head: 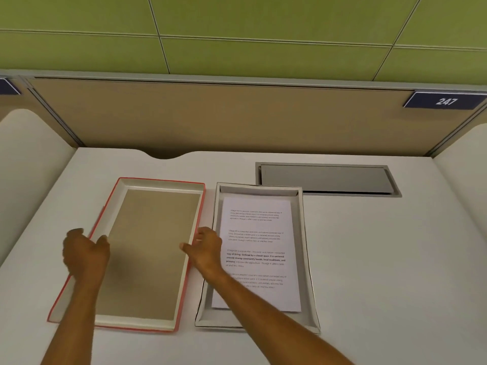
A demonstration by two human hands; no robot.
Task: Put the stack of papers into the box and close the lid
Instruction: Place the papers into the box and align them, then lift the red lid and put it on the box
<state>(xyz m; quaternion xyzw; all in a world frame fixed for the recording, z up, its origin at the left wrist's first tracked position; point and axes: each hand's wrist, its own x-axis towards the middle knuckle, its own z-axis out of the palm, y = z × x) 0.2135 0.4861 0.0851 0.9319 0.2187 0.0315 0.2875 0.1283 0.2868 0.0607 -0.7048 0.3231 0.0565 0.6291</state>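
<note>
The red-edged lid (158,185) lies upside down on the white desk, left of centre, its brown inside facing up. Right of it stands the open white box (305,259), and the stack of printed papers (261,233) lies flat inside it. My left hand (84,254) grips the lid's left wall, thumb inside and fingers outside. My right hand (208,248) holds the lid's right wall the same way, its forearm crossing over the box's near left corner and part of the papers.
A grey metal cable hatch (326,179) is set flush in the white desk (395,259) behind the box. A tan partition (237,117) with a "247" plate (445,101) closes off the back. Curved white dividers rise on both sides.
</note>
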